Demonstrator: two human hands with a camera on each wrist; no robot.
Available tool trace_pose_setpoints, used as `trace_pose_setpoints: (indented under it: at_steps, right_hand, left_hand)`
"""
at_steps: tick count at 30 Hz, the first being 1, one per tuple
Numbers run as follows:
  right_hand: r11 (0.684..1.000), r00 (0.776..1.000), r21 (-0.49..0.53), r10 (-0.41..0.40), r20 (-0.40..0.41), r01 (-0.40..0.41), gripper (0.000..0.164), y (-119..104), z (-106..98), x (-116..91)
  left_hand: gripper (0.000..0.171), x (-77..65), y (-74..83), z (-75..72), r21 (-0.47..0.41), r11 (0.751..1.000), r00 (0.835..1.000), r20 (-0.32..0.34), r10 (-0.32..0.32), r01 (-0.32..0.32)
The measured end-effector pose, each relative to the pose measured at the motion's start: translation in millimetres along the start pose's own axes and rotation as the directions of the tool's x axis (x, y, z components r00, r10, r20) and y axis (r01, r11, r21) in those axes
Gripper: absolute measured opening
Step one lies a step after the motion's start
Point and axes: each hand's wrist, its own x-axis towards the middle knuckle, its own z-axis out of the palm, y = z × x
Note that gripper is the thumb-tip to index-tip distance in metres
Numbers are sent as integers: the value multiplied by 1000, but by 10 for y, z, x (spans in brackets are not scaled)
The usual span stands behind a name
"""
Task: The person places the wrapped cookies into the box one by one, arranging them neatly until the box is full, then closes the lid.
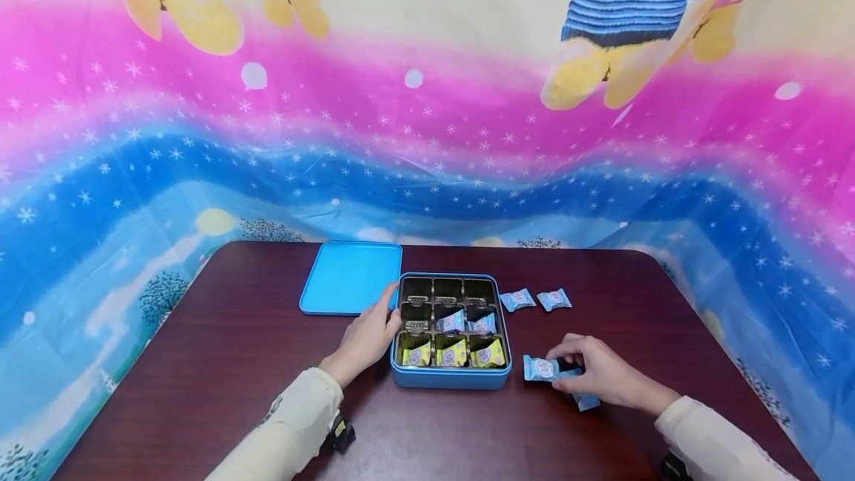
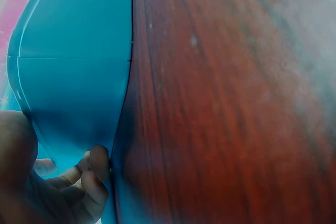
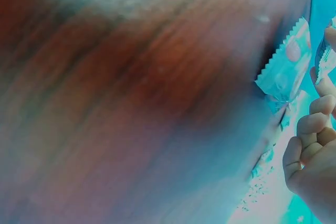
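A blue square tin (image 1: 450, 378) with a divided dark insert stands before me. Yellow-green wrapped packets (image 1: 452, 353) sit in its front row; blue packets (image 1: 450, 321) sit in the middle and right compartments of the middle row. The back row and the middle row's left compartment hold no packets. My left hand (image 1: 364, 340) touches the tin's left side, its fingertips against the wall (image 2: 68, 93) in the left wrist view. To the right of the tin, my right hand (image 1: 601, 371) pinches a blue packet (image 1: 541, 368). Another blue packet (image 1: 586, 401) lies partly hidden under this hand.
The flat blue lid (image 1: 354, 273) lies behind and left of the tin. Two more blue packets (image 1: 517, 300) lie off its back right corner. A printed cloth (image 1: 427, 162) hangs behind the dark red-brown table (image 1: 234, 362).
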Motion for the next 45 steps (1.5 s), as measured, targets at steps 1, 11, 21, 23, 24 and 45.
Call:
trace_pose_setpoints:
  at_steps: [1,11,21,23,24,45]
  right_hand:
    - [1000,1000,2,4,-1,-4,22,-7,-7,4]
    - [1000,1000,-5,17,-25,-17,25,-66,-51,61]
    - [998,997,-55,7,-74,-11,26,-133,-105,111]
    - [998,997,-63,6,-76,-11,26,-148,-112,124]
    - [998,997,-68,5,-78,-10,26,-155,-114,132]
    - [998,997,-63,16,-74,-20,28,-294,-165,286]
  left_hand:
    - [59,-2,-1,-2,-1,1000,1000,2,-1,1]
    - [59,-14,2,-12,-4,1000,1000,-4,-3,3]
    - [59,-5,-4,-1,-5,1000,1000,-2,3,-3]
    - [59,-5,-8,1,-5,1000,1000,0,0,0]
    - [59,-4,-9,1,-4,1000,1000,-1,0,0]
    - [60,3,-5,-6,-9,1000,1000,15,4,-4]
